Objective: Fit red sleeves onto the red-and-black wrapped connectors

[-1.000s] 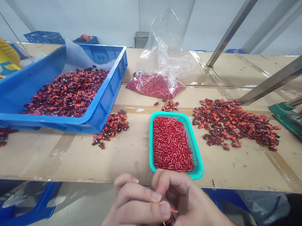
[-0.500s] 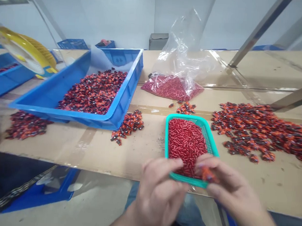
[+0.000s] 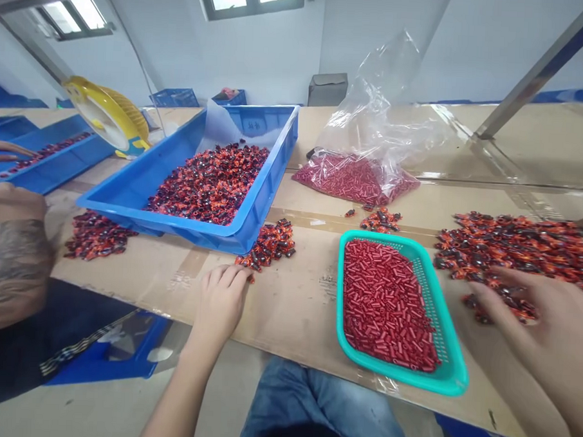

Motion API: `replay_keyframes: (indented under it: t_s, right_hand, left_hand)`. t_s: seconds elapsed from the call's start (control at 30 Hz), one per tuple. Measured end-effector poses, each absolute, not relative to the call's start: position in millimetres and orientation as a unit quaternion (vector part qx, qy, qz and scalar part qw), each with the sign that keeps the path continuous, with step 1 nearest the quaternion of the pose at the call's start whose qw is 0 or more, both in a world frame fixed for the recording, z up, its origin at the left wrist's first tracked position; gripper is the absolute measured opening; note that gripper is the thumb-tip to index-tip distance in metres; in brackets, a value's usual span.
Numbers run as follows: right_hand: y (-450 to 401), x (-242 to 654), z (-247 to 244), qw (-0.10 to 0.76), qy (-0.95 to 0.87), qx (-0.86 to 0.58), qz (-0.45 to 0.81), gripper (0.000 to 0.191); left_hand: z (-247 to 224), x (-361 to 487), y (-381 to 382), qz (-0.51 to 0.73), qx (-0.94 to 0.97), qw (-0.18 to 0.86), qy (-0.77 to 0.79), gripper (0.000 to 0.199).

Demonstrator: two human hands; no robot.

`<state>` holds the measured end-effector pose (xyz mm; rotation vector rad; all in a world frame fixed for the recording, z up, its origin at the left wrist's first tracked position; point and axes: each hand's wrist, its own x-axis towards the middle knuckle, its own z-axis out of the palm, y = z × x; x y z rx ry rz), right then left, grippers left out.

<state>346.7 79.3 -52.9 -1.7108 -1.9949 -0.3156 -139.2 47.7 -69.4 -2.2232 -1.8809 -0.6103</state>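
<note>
My left hand [image 3: 224, 296] rests at the table's front part, fingers bent together, tips at the near end of a small pile of orange-and-black pieces [image 3: 275, 242]. What its fingertips hold, if anything, is hidden. On the right, my right hand [image 3: 547, 326] hovers with thumb and fingers apart at the near edge of a wide pile of similar pieces [image 3: 517, 244]. Between my hands stands a green plastic basket [image 3: 451, 373] with many short red tubes [image 3: 387, 303] in it.
A large blue tray [image 3: 123, 201] holds many orange-and-black pieces. Behind the basket lie a clear bag [image 3: 356, 176] of red tubes and a few loose pieces [image 3: 381, 219]. Left are another pile [image 3: 97, 234], a yellow fan [image 3: 110, 114] and a co-worker's tattooed arm [image 3: 11, 271]. A metal post [image 3: 529, 81] rises at right.
My hands have parted from above the basket, where the right one held an orange piece. The left went to the small pile, the right to the wide pile. The view has shifted left.
</note>
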Motion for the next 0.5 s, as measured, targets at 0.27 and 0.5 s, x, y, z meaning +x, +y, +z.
replay_keyframes:
  t_s: [0.27,0.5]
  right_hand:
    - [68.9,257.1,-70.8,0.213,-0.858,-0.455,-0.107,0.048]
    - [74.4,249.6,-64.3,0.189,-0.867,-0.453,-0.084,0.04]
  left_hand:
    - [-73.9,-131.4,47.7,-0.213,-0.771,0.06,-0.597,0.03]
    - [-80.0,-120.5,55.4,-0.27,-0.765,-0.057,-0.582,0.014]
